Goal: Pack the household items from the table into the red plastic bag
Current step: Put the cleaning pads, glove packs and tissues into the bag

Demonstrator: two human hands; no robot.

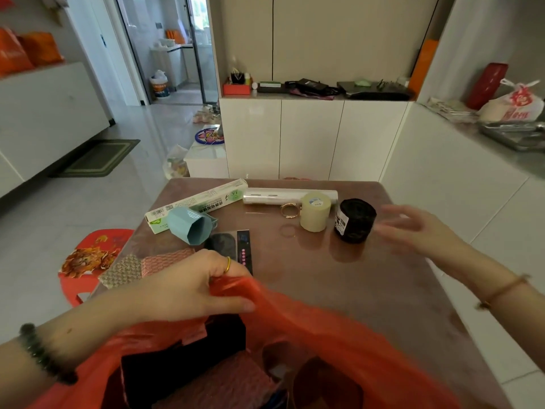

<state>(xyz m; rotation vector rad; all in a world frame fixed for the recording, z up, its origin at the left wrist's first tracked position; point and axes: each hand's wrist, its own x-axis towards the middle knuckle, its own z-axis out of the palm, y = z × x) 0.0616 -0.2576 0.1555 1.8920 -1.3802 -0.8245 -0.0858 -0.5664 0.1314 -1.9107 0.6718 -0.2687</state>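
the bag (339, 335) sits at the near edge of the table (339, 276). at the far left lies a long box (206, 199), with a tipped cup (190, 225) just before it. to their right is a film roll (274, 196), and before it a ring (288, 210), a tape roll (314, 212) and a bin-bag roll (354, 221), left to right.

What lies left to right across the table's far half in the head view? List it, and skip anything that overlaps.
blue cup → gold ring → cream tape roll → black roll → right hand

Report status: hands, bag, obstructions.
Left hand grips red bag rim, mouth open. Right hand open, near black roll. Nothing between them.
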